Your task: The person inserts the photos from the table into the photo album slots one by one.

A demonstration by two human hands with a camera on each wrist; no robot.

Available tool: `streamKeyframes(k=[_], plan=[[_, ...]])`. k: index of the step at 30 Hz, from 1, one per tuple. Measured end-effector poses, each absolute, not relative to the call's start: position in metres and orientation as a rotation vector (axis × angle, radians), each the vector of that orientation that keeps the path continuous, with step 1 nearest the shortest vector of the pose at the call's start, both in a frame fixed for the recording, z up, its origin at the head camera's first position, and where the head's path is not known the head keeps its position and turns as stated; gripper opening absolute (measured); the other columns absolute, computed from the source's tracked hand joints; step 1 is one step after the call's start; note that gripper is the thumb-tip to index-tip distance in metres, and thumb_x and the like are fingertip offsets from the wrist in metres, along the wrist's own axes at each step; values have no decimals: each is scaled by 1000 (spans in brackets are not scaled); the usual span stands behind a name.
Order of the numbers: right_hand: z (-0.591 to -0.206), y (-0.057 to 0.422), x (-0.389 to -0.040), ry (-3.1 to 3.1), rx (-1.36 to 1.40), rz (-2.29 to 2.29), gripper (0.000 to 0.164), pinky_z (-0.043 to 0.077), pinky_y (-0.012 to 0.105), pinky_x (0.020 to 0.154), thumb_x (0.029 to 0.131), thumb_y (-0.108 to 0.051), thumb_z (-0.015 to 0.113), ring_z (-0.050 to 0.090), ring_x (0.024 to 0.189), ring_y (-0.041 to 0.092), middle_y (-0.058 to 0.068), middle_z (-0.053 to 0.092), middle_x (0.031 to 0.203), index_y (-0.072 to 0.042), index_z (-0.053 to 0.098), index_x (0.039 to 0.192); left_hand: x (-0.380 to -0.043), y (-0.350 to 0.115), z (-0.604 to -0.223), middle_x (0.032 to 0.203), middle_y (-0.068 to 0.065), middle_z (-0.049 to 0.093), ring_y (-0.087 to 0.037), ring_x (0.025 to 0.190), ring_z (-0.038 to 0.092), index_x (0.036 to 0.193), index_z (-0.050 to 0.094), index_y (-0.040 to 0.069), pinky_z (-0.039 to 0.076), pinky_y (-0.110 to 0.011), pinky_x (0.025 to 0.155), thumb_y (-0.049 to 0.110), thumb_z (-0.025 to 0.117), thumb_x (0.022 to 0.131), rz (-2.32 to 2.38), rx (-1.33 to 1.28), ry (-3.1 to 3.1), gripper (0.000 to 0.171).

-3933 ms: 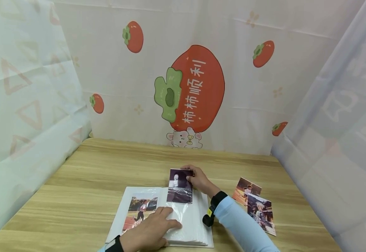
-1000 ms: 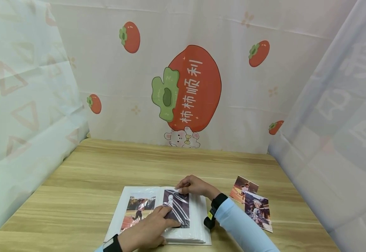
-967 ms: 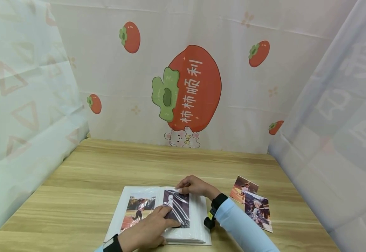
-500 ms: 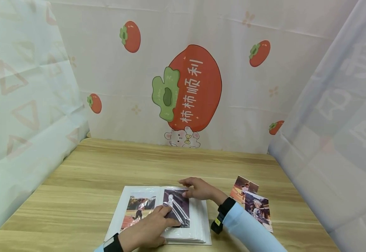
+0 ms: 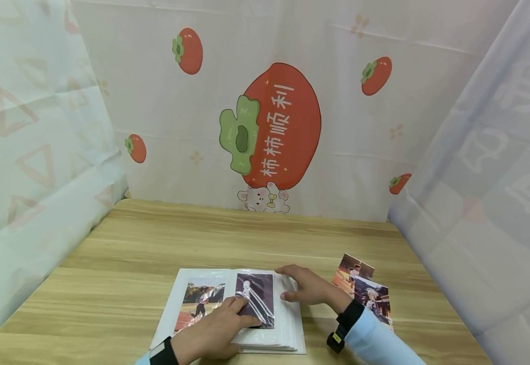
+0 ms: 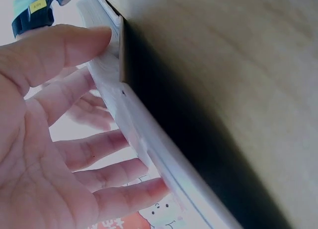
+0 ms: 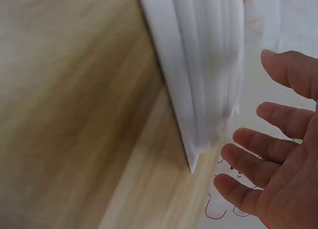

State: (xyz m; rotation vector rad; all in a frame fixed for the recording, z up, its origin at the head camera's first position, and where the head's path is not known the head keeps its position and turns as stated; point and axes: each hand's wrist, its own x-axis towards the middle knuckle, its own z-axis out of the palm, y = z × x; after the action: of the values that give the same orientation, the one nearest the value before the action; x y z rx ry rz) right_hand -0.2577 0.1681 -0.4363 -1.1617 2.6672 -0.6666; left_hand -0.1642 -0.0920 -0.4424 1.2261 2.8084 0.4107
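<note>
A white photo album [image 5: 287, 324] lies spread on the table. Its left page carries a photo [image 5: 201, 299] of a person outdoors, partly covered by my left hand. On the right page a dark photo [image 5: 265, 291] sits under shiny clear film. My left hand [image 5: 216, 327] rests across the album with its fingertips on that film; the left wrist view shows its fingers [image 6: 89, 152] extended against the pages. Over the right page's outer edge hovers my right hand [image 5: 308, 286], fingers spread and holding nothing. In the right wrist view those fingers [image 7: 263, 144] stand apart from the page stack [image 7: 203, 65].
Two loose photos lie overlapping to the right, an orange-toned photo [image 5: 351, 271] behind a photo of a figure in light headwear [image 5: 372, 299]. My right forearm partly covers the nearer one. Printed cloth [image 5: 164, 101] walls the wooden table [image 5: 109, 263] at back and sides.
The dark photo has gone down from above the album into the right page's pocket. My right hand has let go of its top edge and moved right; my left hand has barely moved.
</note>
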Motion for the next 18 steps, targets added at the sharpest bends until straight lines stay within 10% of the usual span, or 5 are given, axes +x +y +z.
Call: streamKeyframes(k=[18], plan=[[-448,185,-225,2665,-1108,-510,61,34,54,94,83,-39,66,36,125,41,24,38,137,-15,48,136,-166,-91,-442,124,-11,49,-26,112,43,117,63,28,44,-40,84,22,76,71,397,1236,2826,48]])
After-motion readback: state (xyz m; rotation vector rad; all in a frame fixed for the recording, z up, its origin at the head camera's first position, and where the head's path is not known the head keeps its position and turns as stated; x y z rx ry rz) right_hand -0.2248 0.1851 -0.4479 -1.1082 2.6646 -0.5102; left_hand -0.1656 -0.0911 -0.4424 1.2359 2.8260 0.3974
